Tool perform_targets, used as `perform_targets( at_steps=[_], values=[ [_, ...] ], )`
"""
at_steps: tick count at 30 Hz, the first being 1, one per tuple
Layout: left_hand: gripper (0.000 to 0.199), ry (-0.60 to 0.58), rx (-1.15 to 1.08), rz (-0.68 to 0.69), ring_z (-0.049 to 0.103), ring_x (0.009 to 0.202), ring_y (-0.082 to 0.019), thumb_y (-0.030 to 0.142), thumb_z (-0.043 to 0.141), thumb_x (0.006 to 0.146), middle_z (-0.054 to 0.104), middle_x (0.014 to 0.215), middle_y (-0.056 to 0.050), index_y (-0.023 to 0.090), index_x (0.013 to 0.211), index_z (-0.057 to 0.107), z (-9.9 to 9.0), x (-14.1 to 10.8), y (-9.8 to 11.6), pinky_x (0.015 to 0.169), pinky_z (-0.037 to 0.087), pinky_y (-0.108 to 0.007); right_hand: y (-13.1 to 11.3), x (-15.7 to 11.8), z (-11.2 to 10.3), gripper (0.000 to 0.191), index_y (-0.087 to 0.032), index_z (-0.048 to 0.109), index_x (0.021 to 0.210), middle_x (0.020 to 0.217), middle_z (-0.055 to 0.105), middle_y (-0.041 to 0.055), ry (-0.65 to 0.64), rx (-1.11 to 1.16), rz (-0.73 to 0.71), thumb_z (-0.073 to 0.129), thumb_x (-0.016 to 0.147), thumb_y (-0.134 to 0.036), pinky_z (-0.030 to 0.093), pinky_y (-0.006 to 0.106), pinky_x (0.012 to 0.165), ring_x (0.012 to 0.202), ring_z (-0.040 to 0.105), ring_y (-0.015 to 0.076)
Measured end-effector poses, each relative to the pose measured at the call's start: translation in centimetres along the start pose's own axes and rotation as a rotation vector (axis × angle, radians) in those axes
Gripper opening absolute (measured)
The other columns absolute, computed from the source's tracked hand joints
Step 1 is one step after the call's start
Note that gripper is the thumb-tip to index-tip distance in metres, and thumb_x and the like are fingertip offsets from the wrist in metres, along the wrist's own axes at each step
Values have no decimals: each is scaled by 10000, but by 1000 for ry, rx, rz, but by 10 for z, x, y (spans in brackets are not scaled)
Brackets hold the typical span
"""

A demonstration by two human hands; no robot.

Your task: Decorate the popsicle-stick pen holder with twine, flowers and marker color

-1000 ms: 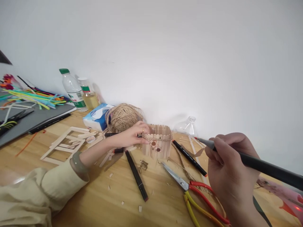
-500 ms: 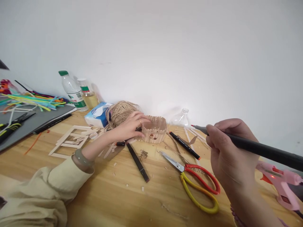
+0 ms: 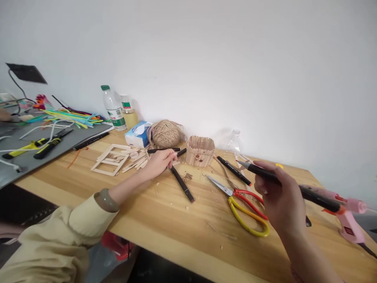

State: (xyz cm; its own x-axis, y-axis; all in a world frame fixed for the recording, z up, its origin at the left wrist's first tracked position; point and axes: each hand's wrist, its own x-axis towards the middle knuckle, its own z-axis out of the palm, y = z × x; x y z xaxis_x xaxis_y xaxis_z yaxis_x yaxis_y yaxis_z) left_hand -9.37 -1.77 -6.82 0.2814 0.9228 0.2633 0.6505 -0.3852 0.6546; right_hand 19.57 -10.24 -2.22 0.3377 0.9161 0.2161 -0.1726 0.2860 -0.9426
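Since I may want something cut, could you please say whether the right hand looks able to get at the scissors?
Probably yes: the scissors lie close beside the right hand, with nothing seen on top. The hand holds a black marker, though, so it might have to put that down first.

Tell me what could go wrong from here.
The marker in the right hand is uncapped, so it might streak the table if lowered. That hand is close to the scissors and could knock them. The left hand is near the stick basket; a careless sweep might shift it.
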Motion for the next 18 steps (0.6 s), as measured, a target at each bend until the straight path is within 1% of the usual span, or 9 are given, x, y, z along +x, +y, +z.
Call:
perform_targets(
  at_steps=[2,4,6,8,11,14,16,18],
  values=[
    [311,-1,31,-43,617,700,-150,312,371,949,627,688,0,143,860,616,3,-1,-3,727,498,-312,0,-1,0,141,-178,692,765,455,367,-61,47,39,-34,633,712,-295,227,182,381,443,284,72],
    [254,-27,65,-71,625,785,-161,338,473,923,646,880,-37,127,974,605,6,0,-4,740,520,-351,-1,-1,0,43,-198,648,717,457,319,-83,54,68,-50,656,681,-219,200,168,379,428,244,57],
    [280,-66,97,-76,622,879,-187,338,540,892,622,1045,-67,131,1078,579,9,3,-4,762,533,-379,-2,-1,-1,77,-197,609,656,460,318,-88,13,83,-36,686,651,-194,194,163,379,419,230,47],
    [292,-106,129,-60,613,931,-203,320,544,891,604,1108,-77,141,1121,565,12,7,-1,788,532,-394,-1,-2,-2,98,-186,614,635,462,358,-77,-54,80,-1,709,636,-210,205,162,378,422,261,45],
    [276,-151,187,-19,610,943,-198,314,535,897,603,1116,-80,145,1113,567,14,10,5,814,521,-408,2,-2,-5,138,-181,679,701,503,473,-31,-127,74,60,683,665,-315,253,173,376,448,350,67],
    [267,-170,246,9,591,971,-220,368,532,886,648,1018,-70,157,1020,626,14,8,12,856,478,-420,4,-4,-6,228,-182,716,735,552,542,6,-154,79,107,622,706,-389,302,183,379,480,410,90],
    [312,-184,266,28,575,978,-250,454,561,837,687,921,-61,183,947,672,14,6,18,853,453,-393,4,-5,-5,226,-182,727,753,575,562,12,-164,77,128,632,707,-382,324,176,389,500,434,92],
    [361,-204,268,48,570,961,-269,514,629,748,713,861,-49,204,920,698,16,4,23,811,446,-345,3,-6,-4,224,-180,733,792,587,569,9,-170,71,139,656,706,-372,337,166,398,508,442,87]
  ],
)
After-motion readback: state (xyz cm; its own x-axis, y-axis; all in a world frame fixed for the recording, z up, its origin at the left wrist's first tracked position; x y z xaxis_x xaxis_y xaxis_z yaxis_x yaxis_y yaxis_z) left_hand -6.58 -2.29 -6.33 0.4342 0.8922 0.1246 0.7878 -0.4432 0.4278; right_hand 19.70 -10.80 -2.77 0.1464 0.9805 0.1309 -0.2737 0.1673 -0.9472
